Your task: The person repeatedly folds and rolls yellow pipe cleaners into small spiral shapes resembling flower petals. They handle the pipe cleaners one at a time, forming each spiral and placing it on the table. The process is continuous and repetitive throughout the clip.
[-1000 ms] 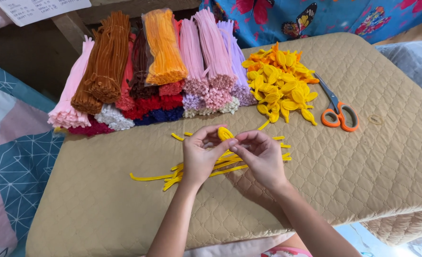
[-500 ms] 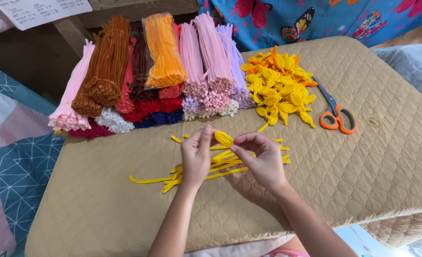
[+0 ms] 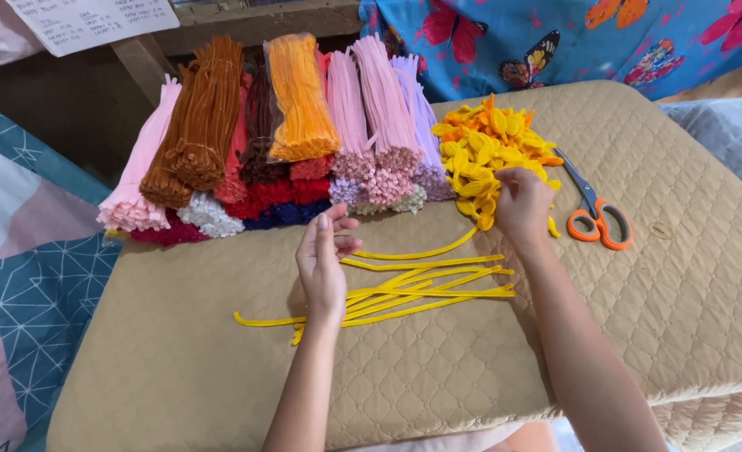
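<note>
My left hand [image 3: 323, 261] hovers with its fingers stretched out and nothing in it, just above the left part of several loose yellow pipe cleaners [image 3: 425, 289] lying on the tan quilted cushion [image 3: 179, 368]. My right hand [image 3: 521, 203] is at the near edge of a pile of yellow and orange bent petal loops [image 3: 484, 146]. I see only its back; the fingers curl down into the pile, and what they hold is hidden.
Bundles of pipe cleaners [image 3: 304, 117] in pink, brown, orange, red, lilac and white lie along the cushion's far edge. Orange-handled scissors [image 3: 595, 213] rest to the right of the petal pile. A patterned blanket [image 3: 20, 251] lies at the left.
Both hands were pinching one yellow loop together over the loose stems. They have parted: the right hand has moved up and right to the petal pile, and the left hand has opened.
</note>
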